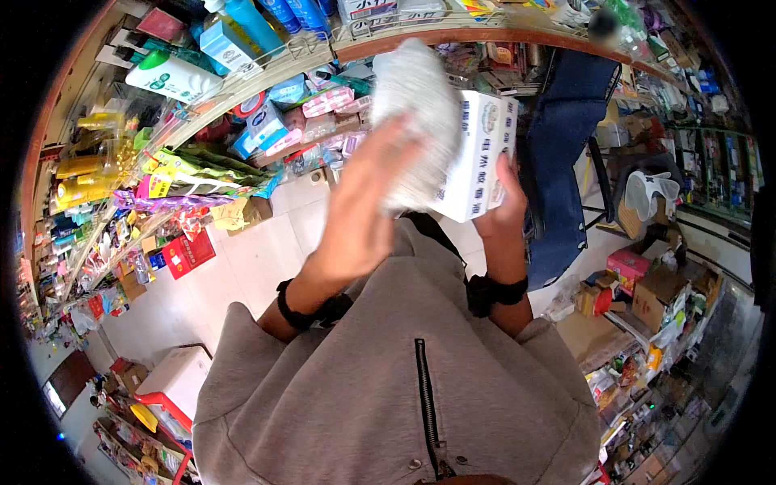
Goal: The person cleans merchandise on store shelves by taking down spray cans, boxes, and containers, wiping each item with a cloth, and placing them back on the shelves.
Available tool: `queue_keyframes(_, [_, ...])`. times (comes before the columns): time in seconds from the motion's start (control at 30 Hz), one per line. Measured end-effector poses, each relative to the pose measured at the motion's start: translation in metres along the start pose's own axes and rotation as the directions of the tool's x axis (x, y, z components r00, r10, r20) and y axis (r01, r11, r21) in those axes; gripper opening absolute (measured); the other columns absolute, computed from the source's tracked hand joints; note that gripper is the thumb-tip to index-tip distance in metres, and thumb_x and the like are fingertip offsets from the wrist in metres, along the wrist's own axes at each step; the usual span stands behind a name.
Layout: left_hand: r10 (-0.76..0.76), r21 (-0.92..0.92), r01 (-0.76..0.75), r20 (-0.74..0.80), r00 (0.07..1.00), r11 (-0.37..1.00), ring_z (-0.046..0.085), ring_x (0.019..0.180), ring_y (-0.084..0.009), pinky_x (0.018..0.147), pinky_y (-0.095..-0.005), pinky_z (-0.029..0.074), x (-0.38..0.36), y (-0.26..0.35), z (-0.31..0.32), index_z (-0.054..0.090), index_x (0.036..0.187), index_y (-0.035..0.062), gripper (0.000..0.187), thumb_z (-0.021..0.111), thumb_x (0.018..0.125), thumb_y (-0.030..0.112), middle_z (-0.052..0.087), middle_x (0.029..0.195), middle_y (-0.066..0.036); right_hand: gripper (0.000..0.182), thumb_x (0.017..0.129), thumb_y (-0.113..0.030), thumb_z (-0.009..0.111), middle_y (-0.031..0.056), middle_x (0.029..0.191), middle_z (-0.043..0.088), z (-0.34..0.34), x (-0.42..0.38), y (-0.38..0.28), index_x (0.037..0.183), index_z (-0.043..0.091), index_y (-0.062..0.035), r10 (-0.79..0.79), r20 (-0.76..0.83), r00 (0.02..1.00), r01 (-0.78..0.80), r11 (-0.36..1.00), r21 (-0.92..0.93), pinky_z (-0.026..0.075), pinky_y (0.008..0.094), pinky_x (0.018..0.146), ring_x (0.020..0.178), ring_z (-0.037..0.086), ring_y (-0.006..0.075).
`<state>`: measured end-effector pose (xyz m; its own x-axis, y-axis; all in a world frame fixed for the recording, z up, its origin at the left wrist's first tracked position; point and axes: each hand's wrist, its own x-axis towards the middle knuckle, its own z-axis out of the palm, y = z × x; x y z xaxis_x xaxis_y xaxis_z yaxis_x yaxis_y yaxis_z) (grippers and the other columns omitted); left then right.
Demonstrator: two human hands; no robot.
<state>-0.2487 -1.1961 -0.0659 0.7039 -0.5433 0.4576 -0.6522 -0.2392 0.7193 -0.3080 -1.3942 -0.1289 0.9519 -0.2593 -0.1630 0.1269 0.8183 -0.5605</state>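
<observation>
A white box [478, 153] with dark printed characters is held up in front of my chest. My right hand [505, 198] grips its lower right edge, thumb along the side. Against the box's left side is a whitish cloth [416, 121], smeared by motion. My left hand [364, 202] lies on the cloth's lower left part, fingers pressed to it and blurred. Both wrists wear black bands.
A shelf [404, 42] with bottles and boxes curves across the top. Packaged goods [202, 174] fill the left side. A dark blue chair [558, 153] stands at the right, near cardboard boxes [659, 295]. Pale floor tiles [250, 275] show below.
</observation>
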Motion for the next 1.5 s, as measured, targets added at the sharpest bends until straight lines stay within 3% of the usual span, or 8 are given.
queue_keyframes(0.13, [0.094,0.077,-0.1,0.084,0.992,0.992,0.044,0.132,-0.0378,0.114,-0.0472,0.032,-0.02,-0.01,0.014,0.058,0.132,0.0132,0.073,0.045,0.069,-0.021,0.046,0.143,-0.018,0.052,0.098,-0.015,0.049,0.015,0.132,0.052,0.005,-0.01,-0.004,0.146,0.03,-0.0056,-0.099,-0.007,0.995,0.091,0.942,-0.324,0.047,0.0316,0.099,0.119,0.054,0.022])
queue_keyframes(0.23, [-0.121,-0.043,0.13,0.174,0.977,0.991,0.048,0.129,-0.037,0.111,-0.0451,0.035,-0.043,-0.04,0.004,0.056,0.133,0.0095,0.069,0.046,0.071,-0.02,0.05,0.139,-0.018,0.058,0.097,-0.011,0.05,0.0203,0.144,0.041,-0.023,-0.015,-0.014,0.148,0.024,-0.0013,-0.285,0.424,0.86,0.506,0.361,-0.783,0.05,0.035,0.097,0.123,0.053,0.0238])
queue_keyframes(0.27, [-0.211,-0.083,0.225,0.148,0.966,0.971,0.049,0.128,-0.0365,0.11,-0.0432,0.036,-0.049,-0.055,0.003,0.056,0.132,0.007,0.065,0.046,0.073,-0.019,0.052,0.136,-0.018,0.062,0.095,-0.013,0.055,0.022,0.147,0.036,-0.024,-0.026,-0.019,0.148,0.024,0.0,-0.227,0.221,0.949,0.311,0.795,-0.52,0.051,0.0358,0.097,0.125,0.052,0.0256])
queue_keyframes(0.33, [-0.399,-0.143,0.417,0.136,0.907,0.898,0.051,0.126,-0.0334,0.108,-0.0376,0.036,-0.047,-0.064,-0.005,0.053,0.131,0.0011,0.058,0.045,0.076,-0.017,0.056,0.132,-0.019,0.072,0.089,-0.019,0.064,0.0236,0.15,0.032,-0.026,-0.031,-0.028,0.146,0.026,0.0013,-0.059,0.111,0.992,0.076,0.984,-0.162,0.051,0.0367,0.097,0.126,0.051,0.0285])
queue_keyframes(0.57, [-0.368,-0.286,0.372,0.069,0.927,0.883,0.049,0.129,-0.0291,0.109,-0.0365,0.034,-0.015,-0.039,-0.036,0.052,0.134,0.0032,0.061,0.046,0.076,-0.015,0.054,0.135,-0.016,0.081,0.073,-0.03,0.077,0.0185,0.137,0.043,0.011,-0.022,-0.042,0.139,0.038,-0.0024,0.196,0.429,0.882,0.173,0.71,-0.682,0.039,0.0376,0.104,0.127,0.046,0.0278])
queue_keyframes(0.7, [-0.145,-0.117,0.177,0.241,0.96,0.977,0.051,0.124,-0.039,0.104,-0.0415,0.041,0.003,-0.014,-0.034,0.053,0.133,0.0065,0.067,0.045,0.071,-0.018,0.054,0.132,-0.02,0.064,0.073,-0.022,0.079,0.0199,0.136,0.046,0.036,-0.018,-0.031,0.127,0.05,-0.003,0.173,0.449,0.877,0.42,0.181,-0.89,0.041,0.0414,0.101,0.121,0.052,0.035])
queue_keyframes(1.03, [-0.215,-0.073,0.252,0.333,0.918,0.965,0.057,0.114,-0.0401,0.098,-0.042,0.046,-0.012,-0.005,-0.044,0.054,0.132,0.0056,0.068,0.045,0.068,-0.017,0.058,0.124,-0.021,0.059,0.079,-0.024,0.075,0.0209,0.126,0.052,0.026,-0.021,-0.019,0.129,0.051,-0.0033,0.092,0.426,0.9,0.427,0.018,-0.904,0.042,0.041,0.099,0.116,0.053,0.0348])
queue_keyframes(1.5, [-0.72,-0.811,0.498,0.144,0.679,0.307,0.054,0.118,-0.0187,0.1,-0.0325,0.043,-0.049,-0.037,0.004,0.042,0.142,0.0021,0.05,0.053,0.093,-0.002,0.055,0.131,-0.009,0.093,0.079,-0.033,0.067,0.0189,0.145,0.035,0.011,-0.025,0.014,0.151,0.018,-0.0027,0.018,0.101,0.995,0.036,0.86,-0.509,0.027,0.0404,0.111,0.133,0.037,0.0293])
